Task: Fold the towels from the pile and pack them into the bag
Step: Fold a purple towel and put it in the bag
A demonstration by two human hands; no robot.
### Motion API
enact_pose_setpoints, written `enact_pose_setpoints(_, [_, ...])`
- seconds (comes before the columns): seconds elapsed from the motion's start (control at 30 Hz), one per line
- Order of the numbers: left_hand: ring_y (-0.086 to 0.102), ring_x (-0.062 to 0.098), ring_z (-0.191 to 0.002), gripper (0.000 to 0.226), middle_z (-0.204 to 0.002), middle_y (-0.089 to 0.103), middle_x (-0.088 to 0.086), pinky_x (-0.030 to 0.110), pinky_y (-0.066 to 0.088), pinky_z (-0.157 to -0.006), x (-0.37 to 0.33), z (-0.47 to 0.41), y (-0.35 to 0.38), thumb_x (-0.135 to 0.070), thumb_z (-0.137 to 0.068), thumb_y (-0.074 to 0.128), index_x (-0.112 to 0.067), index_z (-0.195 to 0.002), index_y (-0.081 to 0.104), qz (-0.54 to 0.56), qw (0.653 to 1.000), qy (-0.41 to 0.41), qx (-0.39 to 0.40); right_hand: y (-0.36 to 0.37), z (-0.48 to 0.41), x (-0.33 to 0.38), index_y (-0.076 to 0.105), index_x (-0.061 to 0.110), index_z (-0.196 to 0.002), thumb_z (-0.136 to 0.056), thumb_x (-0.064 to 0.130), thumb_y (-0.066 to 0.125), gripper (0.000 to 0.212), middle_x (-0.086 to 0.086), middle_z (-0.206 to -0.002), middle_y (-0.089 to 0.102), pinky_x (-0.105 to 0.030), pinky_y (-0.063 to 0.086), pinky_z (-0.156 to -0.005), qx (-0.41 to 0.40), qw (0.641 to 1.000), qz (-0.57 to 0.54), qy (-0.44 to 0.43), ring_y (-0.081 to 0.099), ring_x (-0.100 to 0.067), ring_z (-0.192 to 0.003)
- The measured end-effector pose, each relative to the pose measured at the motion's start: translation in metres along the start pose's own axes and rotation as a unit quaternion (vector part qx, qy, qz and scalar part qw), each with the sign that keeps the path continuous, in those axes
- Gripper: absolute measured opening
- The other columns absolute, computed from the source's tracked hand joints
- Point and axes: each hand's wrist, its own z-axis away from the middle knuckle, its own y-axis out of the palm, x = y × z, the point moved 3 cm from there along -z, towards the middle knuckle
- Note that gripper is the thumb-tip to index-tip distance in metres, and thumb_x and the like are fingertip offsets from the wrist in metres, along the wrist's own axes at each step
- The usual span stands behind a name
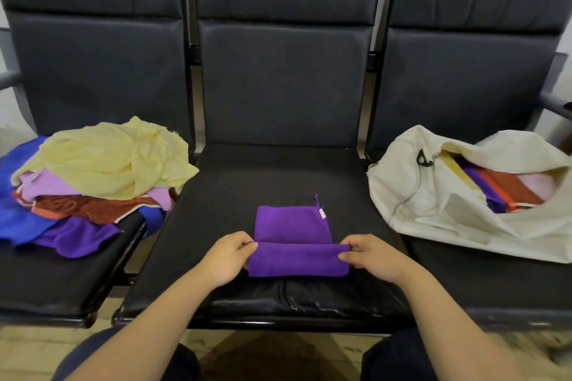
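Pinching the purple towel (294, 241) on the middle seat (247, 182), long axis running left-right, near edge folded over toward the backrest. Soft fleecy rectangle, hang loop and tag at its far right corner. My left hand (227, 257) is gripping the fold's left end, my right hand (371, 257) its right end. Crumpled pile (93, 173) is lying on the left seat, the limp white bag (433, 195) gaping open on the right seat.

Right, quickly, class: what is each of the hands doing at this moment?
Left hand: pinching the left end of the purple towel at its fold.
Right hand: pinching the right end of the same fold.
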Motion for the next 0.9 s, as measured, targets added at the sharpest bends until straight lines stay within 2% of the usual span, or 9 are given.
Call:
enact_pose_setpoints(0.07, [0.059,0.019,-0.068,0.025,-0.067,0.060,-0.001,0.035,0.047,-0.073,0.001,0.000,0.004,-0.017,-0.096,0.054,-0.019,-0.071,0.055,-0.048,0.998,0.005,-0.026,0.004,-0.002,0.002,0.067,0.014,-0.092,-0.090,0.020,0.063,0.007,-0.015,-0.094,0.070,-0.042,0.051,-0.086,-0.019,0.999,0.042,0.009,0.066,-0.030,-0.093])
enact_pose_setpoints(0.17, [0.055,0.018,-0.077,0.022,-0.076,0.058,-0.002,0.028,0.036,-0.068,-0.002,0.000,0.011,-0.021,-0.098,0.051,-0.020,-0.075,0.053,-0.101,0.992,0.015,-0.076,0.008,-0.005,0.008,0.063,0.016,-0.083,-0.090,0.020,0.061,0.008,-0.005,-0.082,0.068,-0.032,0.051,-0.072,-0.058,0.994,0.094,0.013,0.066,-0.018,-0.072])
enact_pose_setpoints(0.23, [0.059,0.021,-0.083,0.018,-0.083,0.060,0.001,0.030,0.041,-0.072,0.000,-0.002,0.016,-0.025,-0.098,0.049,-0.019,-0.083,0.054,-0.110,0.989,-0.003,-0.103,0.011,-0.009,0.008,0.059,0.017,-0.081,-0.089,0.021,0.062,0.009,0.000,-0.075,0.063,-0.028,0.048,-0.067,-0.082,0.989,0.125,0.011,0.059,-0.012,-0.065])
enact_pose_setpoints(0.37, [0.058,0.017,-0.080,0.015,-0.089,0.058,-0.002,0.030,0.043,-0.066,0.000,0.000,0.022,-0.030,-0.096,0.052,-0.015,-0.100,0.054,-0.158,0.975,-0.028,-0.153,0.016,-0.011,0.003,0.053,0.020,-0.093,-0.088,0.026,0.066,0.015,0.004,-0.079,0.058,-0.027,0.046,-0.068,-0.092,0.981,0.167,0.034,0.056,-0.012,-0.072])
enact_pose_setpoints(0.47, [0.054,0.014,-0.085,0.018,-0.102,0.045,-0.004,0.027,0.042,-0.069,-0.006,0.003,0.022,-0.028,-0.092,0.060,-0.016,-0.103,0.052,-0.239,0.951,0.042,-0.189,0.014,-0.010,0.011,0.053,0.023,-0.092,-0.085,0.026,0.070,0.019,0.008,-0.084,0.051,-0.025,0.046,-0.067,-0.145,0.962,0.230,-0.035,0.054,-0.009,-0.073])
enact_pose_setpoints(0.57, [0.055,0.011,-0.088,0.022,-0.097,0.052,-0.007,0.032,0.048,-0.084,-0.007,-0.005,0.021,-0.038,-0.087,0.065,-0.018,-0.095,0.064,-0.202,0.961,0.174,-0.066,0.015,-0.009,0.014,0.062,0.029,-0.090,-0.079,0.032,0.077,0.019,0.012,-0.096,0.053,-0.020,0.045,-0.079,-0.091,0.975,0.172,-0.111,0.055,-0.004,-0.088])
enact_pose_setpoints(0.67, [0.052,0.004,-0.100,0.043,-0.108,0.053,-0.012,0.023,0.043,-0.093,-0.004,-0.002,0.018,-0.051,-0.079,0.068,-0.025,-0.113,0.063,-0.201,0.963,0.149,0.105,0.020,-0.010,0.006,0.063,0.030,-0.109,-0.076,0.037,0.079,0.037,0.014,-0.110,0.054,-0.018,0.041,-0.089,0.003,0.979,0.189,-0.071,0.052,-0.003,-0.102])
enact_pose_setpoints(0.8, [0.056,0.006,-0.099,0.026,-0.109,0.058,-0.010,0.020,0.043,-0.089,0.001,-0.005,0.012,-0.015,-0.088,0.062,-0.025,-0.113,0.062,-0.203,0.968,0.135,0.056,0.018,-0.017,0.008,0.065,0.023,-0.114,-0.089,0.022,0.067,0.025,0.010,-0.114,0.057,-0.017,0.039,-0.092,-0.063,0.964,0.244,-0.089,0.054,-0.008,-0.106])
enact_pose_setpoints(0.9, [0.061,0.009,-0.091,0.020,-0.100,0.065,-0.007,0.023,0.047,-0.080,0.005,-0.008,0.007,-0.011,-0.089,0.058,-0.024,-0.104,0.059,-0.122,0.990,0.076,0.005,0.019,-0.016,0.011,0.064,0.024,-0.107,-0.093,0.020,0.059,0.015,0.010,-0.108,0.063,-0.021,0.047,-0.085,-0.067,0.982,0.166,-0.062,0.059,-0.008,-0.098])
